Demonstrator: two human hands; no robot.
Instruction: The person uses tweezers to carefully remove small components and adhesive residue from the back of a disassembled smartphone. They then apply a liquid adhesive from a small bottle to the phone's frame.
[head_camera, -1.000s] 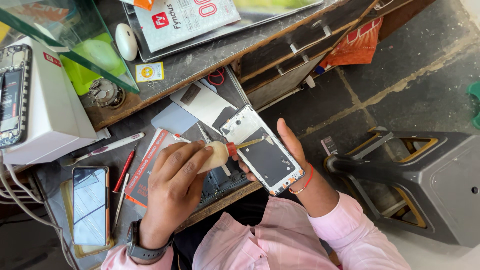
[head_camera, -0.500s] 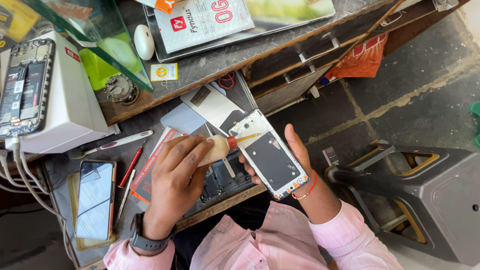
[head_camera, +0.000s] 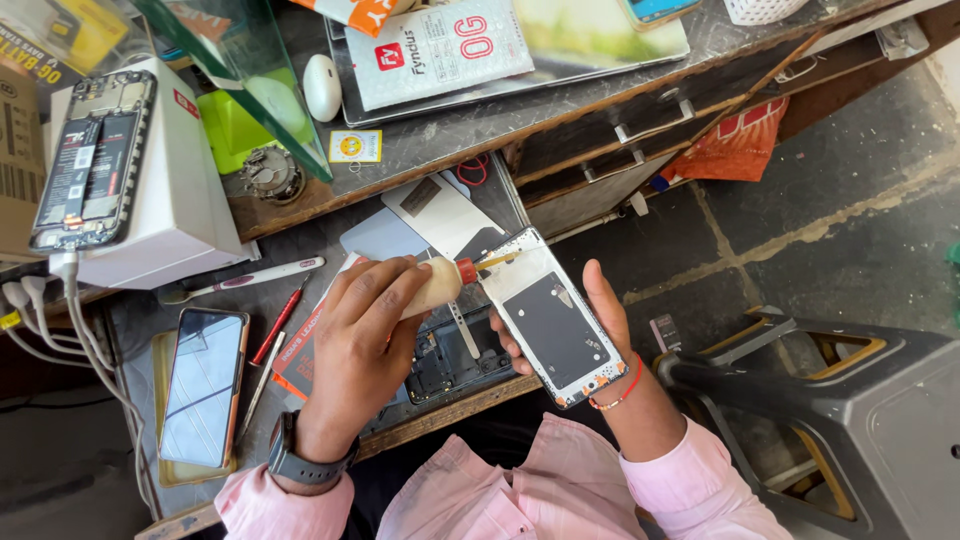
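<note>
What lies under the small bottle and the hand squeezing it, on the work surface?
Under the left hand and its small bottle lies an opened phone body, dark, its inner parts showing. A red card sticks out beside it. The hand covers the phone body's left end.

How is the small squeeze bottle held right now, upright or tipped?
Tipped. The left hand holds the squeeze bottle nearly flat, its red nozzle pointing at the top edge of the phone frame in the right hand.
</note>
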